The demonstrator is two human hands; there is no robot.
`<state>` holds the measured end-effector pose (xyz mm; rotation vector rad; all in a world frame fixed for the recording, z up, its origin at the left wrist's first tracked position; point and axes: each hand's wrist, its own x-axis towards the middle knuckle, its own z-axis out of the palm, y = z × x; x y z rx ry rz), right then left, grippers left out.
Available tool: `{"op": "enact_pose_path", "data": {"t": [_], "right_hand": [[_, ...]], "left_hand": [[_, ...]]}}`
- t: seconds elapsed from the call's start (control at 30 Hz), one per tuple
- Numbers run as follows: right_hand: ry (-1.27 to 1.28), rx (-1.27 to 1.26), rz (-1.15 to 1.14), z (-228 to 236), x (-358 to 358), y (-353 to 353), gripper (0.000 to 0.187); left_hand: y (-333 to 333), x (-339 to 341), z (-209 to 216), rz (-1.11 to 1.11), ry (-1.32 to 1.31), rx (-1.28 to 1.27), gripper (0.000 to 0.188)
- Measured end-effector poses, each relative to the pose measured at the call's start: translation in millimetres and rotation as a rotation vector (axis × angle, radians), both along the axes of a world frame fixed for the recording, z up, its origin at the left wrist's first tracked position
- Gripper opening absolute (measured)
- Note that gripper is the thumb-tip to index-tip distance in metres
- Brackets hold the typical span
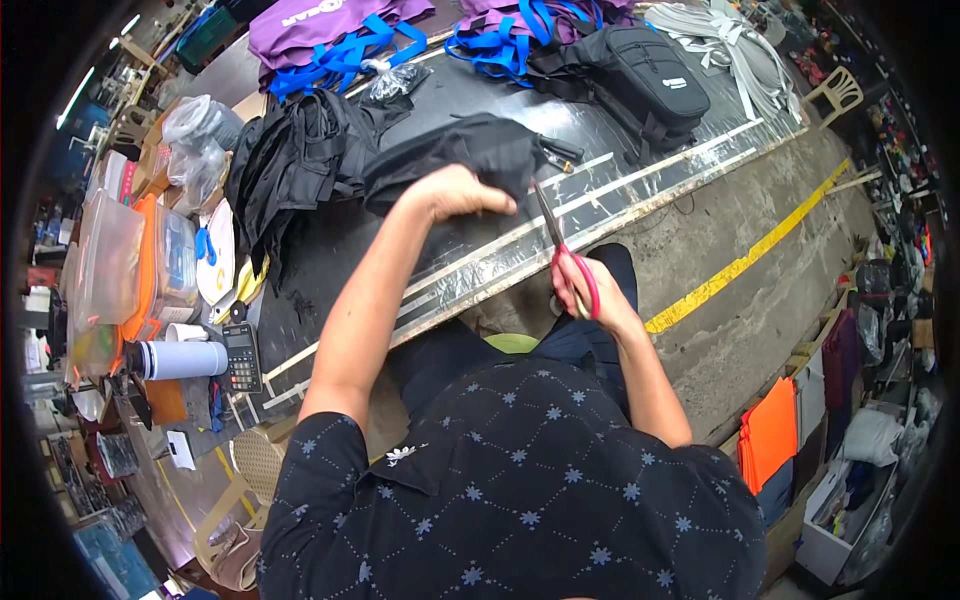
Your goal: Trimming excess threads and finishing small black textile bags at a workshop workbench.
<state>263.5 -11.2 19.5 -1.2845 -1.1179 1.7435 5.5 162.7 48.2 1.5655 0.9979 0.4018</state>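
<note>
My left hand (462,194) grips the near side of a black fabric bag (455,148), its thumb stretched toward the right and its other fingers hidden by the cloth. The bag is slightly blurred and lies over the dark table near its front edge. In my right hand (578,283) is a pair of scissors (549,216) with red-pink handles. My fingers wrap round the handles, and the blades point up and away, close to the bag's right end. The blades look closed together.
Black bags (310,150) are heaped on the left, with a black backpack (650,85) at the back right. Purple bags (340,30) with blue straps and white straps (735,55) line the far side. A calculator (242,358) and a tumbler (180,360) are at left.
</note>
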Motion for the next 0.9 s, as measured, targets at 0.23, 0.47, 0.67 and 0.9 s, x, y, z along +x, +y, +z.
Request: {"op": "enact_pose_path", "data": {"t": [0.23,0.47,0.67,0.9], "right_hand": [[-0.063,0.002,-0.051,-19.6,17.6,-10.4,0.043],[0.008,0.112,-0.004,-21.8,12.7,-23.3,0.042],[-0.020,0.037,0.060,-21.6,22.5,-37.5,0.044],[0.017,0.071,0.109,-21.4,12.4,-40.6,0.044]], "left_hand": [[62.4,-0.9,72.6,-0.124,-0.063,0.345,0.053],[62.7,6.2,145.9,-0.152,-0.007,0.653,0.046],[57.6,27.0,205.0,-0.033,0.417,0.640,0.049],[103.4,32.0,145.6,0.043,-0.053,0.724,0.048]]}}
